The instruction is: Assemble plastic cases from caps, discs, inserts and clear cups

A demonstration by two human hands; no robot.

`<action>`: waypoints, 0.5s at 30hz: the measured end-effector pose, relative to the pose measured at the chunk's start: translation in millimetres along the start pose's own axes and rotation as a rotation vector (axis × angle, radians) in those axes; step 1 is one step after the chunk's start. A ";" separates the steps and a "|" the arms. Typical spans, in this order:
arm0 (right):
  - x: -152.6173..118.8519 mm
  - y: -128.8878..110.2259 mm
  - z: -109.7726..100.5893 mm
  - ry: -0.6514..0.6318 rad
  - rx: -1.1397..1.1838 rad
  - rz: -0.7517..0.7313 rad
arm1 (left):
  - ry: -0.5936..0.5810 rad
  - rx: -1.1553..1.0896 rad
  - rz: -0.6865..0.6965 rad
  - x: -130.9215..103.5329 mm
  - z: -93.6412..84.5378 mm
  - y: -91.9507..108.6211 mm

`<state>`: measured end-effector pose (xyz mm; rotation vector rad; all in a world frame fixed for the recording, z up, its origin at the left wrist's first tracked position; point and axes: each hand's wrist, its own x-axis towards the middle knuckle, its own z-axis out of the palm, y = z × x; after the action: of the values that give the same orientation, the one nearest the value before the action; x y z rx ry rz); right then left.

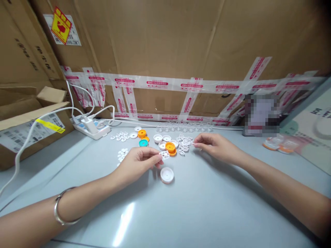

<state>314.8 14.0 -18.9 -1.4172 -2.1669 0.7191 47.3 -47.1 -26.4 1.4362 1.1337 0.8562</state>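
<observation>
My left hand [141,163] pinches a small white openwork plate [164,155] between thumb and fingers, above the table. Just below it, a round white cup [167,175] lies on the tabletop. My right hand [216,146] has thumb and forefinger together at the right edge of a pile of white openwork pieces [184,142]; a small white piece shows at the fingertips. Between the hands are orange discs [170,147] and several white cups [158,138]. A teal disc [143,143] and more orange discs [142,133] lie behind my left hand.
Small white round parts [122,136] lie at the left, near a power strip [93,130] with cables. Clear round pieces [184,127] line the back by a large cardboard box [155,41]. An open carton [33,127] stands left; orange-and-white packets [280,144] lie right.
</observation>
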 end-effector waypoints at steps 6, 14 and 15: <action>-17.6 -40.3 15.5 -0.211 0.661 0.102 | -0.022 -0.080 -0.016 0.9 1.2 -2.0; -28.8 -48.1 20.7 -0.146 0.316 -0.017 | 0.025 -0.084 -0.036 2.0 2.4 -1.4; -36.4 -55.1 17.5 -0.190 0.238 -0.075 | 0.030 -0.090 -0.039 2.3 2.0 -1.3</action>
<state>279.3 -41.3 0.0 -1.1816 -2.1743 1.0819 49.5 -45.5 -28.2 1.3276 1.1279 0.8927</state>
